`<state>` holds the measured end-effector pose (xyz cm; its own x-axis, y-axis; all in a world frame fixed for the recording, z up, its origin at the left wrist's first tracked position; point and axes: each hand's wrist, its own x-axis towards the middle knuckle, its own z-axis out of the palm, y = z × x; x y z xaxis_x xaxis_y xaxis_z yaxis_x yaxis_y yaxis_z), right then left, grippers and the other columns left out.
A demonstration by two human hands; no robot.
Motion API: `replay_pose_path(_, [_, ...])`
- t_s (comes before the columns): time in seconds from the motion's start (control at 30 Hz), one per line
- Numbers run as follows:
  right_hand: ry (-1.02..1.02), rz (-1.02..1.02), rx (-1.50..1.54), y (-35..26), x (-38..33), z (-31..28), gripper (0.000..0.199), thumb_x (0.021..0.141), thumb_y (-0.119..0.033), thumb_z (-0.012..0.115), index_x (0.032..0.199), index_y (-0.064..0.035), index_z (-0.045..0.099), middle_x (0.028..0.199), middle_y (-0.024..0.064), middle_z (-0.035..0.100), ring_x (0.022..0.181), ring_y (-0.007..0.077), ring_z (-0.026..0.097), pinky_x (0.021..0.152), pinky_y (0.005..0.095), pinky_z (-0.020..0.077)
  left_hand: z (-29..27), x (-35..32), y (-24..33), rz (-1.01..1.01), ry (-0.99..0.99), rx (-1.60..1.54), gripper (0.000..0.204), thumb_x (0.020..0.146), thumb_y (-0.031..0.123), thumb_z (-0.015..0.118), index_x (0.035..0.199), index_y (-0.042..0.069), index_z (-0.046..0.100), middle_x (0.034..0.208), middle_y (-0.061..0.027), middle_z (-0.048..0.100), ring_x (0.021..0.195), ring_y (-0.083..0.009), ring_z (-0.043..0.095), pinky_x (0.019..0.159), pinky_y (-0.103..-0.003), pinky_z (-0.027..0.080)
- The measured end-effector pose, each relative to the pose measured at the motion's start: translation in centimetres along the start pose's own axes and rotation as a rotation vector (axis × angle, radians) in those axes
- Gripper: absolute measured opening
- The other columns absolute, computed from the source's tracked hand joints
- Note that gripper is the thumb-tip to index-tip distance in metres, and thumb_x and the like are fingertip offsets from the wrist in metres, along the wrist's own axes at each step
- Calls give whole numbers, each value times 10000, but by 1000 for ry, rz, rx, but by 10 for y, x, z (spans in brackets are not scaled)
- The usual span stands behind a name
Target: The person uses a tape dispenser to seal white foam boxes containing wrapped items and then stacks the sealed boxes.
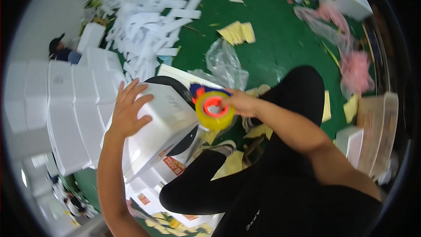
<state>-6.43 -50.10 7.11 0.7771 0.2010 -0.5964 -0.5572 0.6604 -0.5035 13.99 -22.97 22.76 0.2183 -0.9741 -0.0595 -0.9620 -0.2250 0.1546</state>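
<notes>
My left hand (129,112) lies with spread fingers on a white foam box (164,114). The box rests tilted on a round black disc (183,144), which shows on both sides of it. My right hand (241,103) is closed round a tape dispenser (199,91) with blue and orange-red parts. A wide roll of yellowish tape (215,123) sits on the dispenser, close to the right side of the box. Part of the dispenser's grip is hidden by my fingers.
Stacked white foam boxes (72,109) stand at the left. White strips (149,22) are heaped at the far left. Clear plastic bags (226,63), yellow papers (237,33) and pink plastic (357,72) lie on the green floor (272,26). A translucent bin (379,134) stands right.
</notes>
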Motion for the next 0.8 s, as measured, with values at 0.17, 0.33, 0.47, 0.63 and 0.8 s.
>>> replay_pose_path(0.17, [-127,-58,213,-17,-3,14,449,789,16,602,1228,1,509,1097,104,622,949,180,648,836,314,548,-20,-4,12,22,-38,58,632,711,655,619,1150,203,666,1366,-93,499,1342,-343,374,1112,-581,213])
replay_pose_path(0.33, [-30,-153,24,-31,8,25,493,776,10,615,1258,-8,515,1069,94,630,893,152,648,796,287,546,-23,1,10,51,-47,42,656,706,661,623,1160,190,659,1373,-106,493,1341,-362,373,1112,-585,212])
replay_pose_path(0.47, [-151,-426,-1086,-13,38,43,720,706,-80,689,1391,-145,481,1098,111,646,935,213,609,819,300,488,-12,1,5,47,-38,27,686,769,705,543,1110,120,653,1335,-153,502,1322,-407,376,1100,-594,218])
replay_pose_path(0.63, [-515,-263,-1136,-15,4,34,721,710,-122,682,1398,-145,464,1048,150,642,912,261,606,789,334,487,-15,8,14,125,-82,77,696,768,741,507,1045,116,636,1250,-149,529,1275,-412,414,1029,-532,326])
replay_pose_path(0.8, [-438,-376,-924,69,-59,-7,746,716,-133,670,1413,-92,410,1097,193,601,960,310,605,800,391,500,-20,25,2,-7,34,197,538,884,548,489,1122,74,581,1223,-159,530,1213,-420,449,984,-493,372])
